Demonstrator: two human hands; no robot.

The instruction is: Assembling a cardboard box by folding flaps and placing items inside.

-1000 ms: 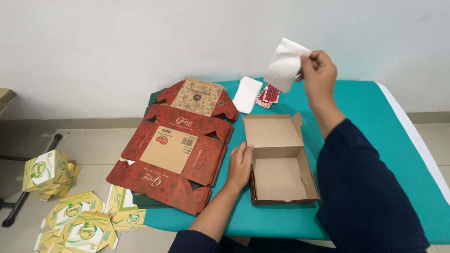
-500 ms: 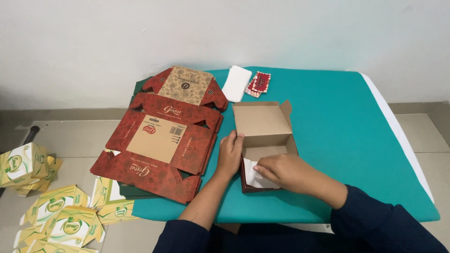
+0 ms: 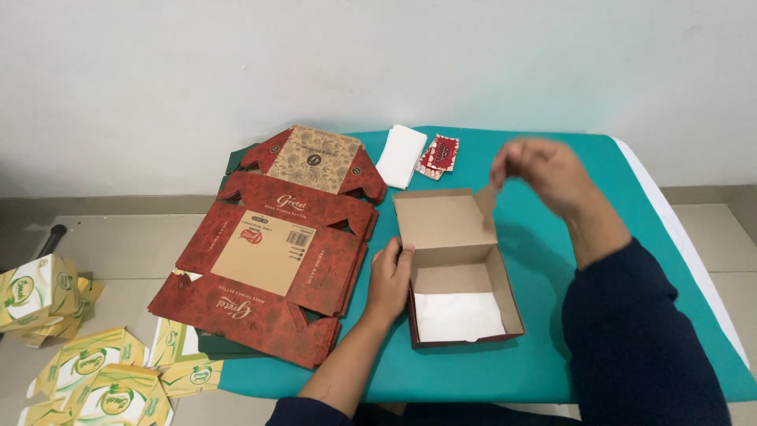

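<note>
A teal table (image 3: 552, 237) fills the middle; at nine o'clock on it lies a stack of flat red cartons (image 3: 276, 252); at centre sits an open brown box (image 3: 457, 268) with white paper (image 3: 457, 315) inside; the left hand (image 3: 390, 276) presses flat against its left wall; the right hand (image 3: 540, 170), blurred at two o'clock, hangs empty with fingers loosely curled.

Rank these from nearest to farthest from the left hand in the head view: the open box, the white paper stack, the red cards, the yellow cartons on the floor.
From the left hand:
1. Open box, touching, at its right.
2. White paper stack, beyond it at the table's far edge.
3. Red cards, just right of the stack, slightly farther.
4. Yellow cartons, far left on the floor.
</note>
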